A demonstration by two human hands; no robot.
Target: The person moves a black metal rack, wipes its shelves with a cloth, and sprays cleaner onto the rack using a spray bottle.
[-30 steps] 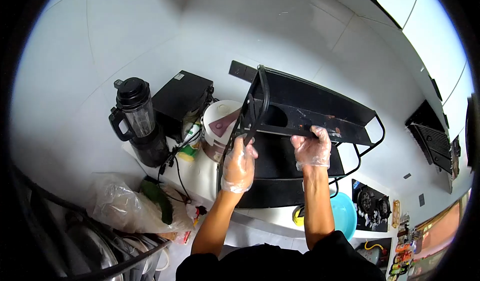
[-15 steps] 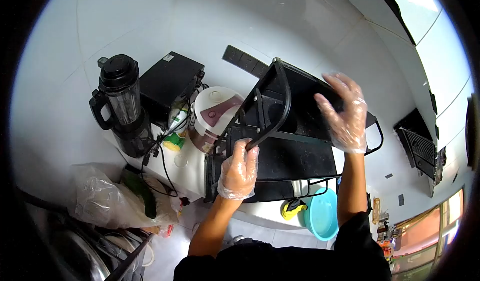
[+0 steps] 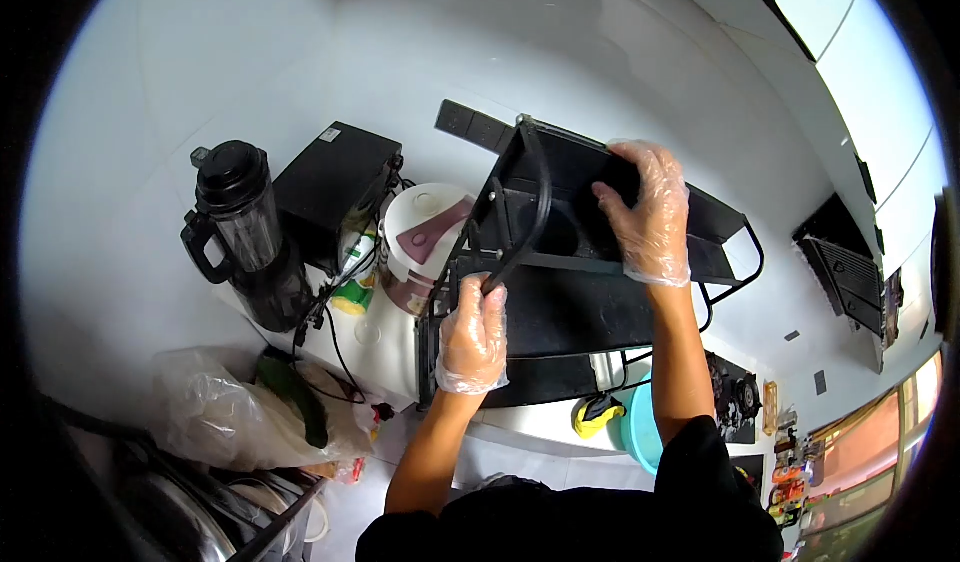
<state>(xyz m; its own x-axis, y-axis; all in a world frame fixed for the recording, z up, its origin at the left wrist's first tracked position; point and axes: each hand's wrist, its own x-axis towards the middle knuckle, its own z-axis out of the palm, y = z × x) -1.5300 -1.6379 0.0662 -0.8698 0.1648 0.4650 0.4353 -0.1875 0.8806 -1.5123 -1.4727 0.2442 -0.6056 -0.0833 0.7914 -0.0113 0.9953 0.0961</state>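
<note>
A black metal tiered storage rack [image 3: 575,307] stands tilted in view on the white counter, with a curved tubular rail along its near left end. My left hand [image 3: 472,342], in a clear plastic glove, is closed around the lower end of that rail. My right hand [image 3: 652,217], gloved alike, is at the rack's top tier. Its fingers reach over the upper edge of the back panel while the thumb stays on the inner side. The fingertips behind the panel are partly hidden.
Left of the rack are a white and maroon rice cooker [image 3: 418,237], a black box-shaped appliance [image 3: 335,192], a blender [image 3: 245,227] and loose cables. A turquoise basin [image 3: 642,432] and a yellow-black cloth [image 3: 597,417] lie right. Below left, a plastic bag [image 3: 215,412] holds a green gourd [image 3: 293,399].
My right hand has moved from hovering with spread fingers onto the rack's back panel. My left hand keeps its hold on the rail. The whole view has shifted slightly.
</note>
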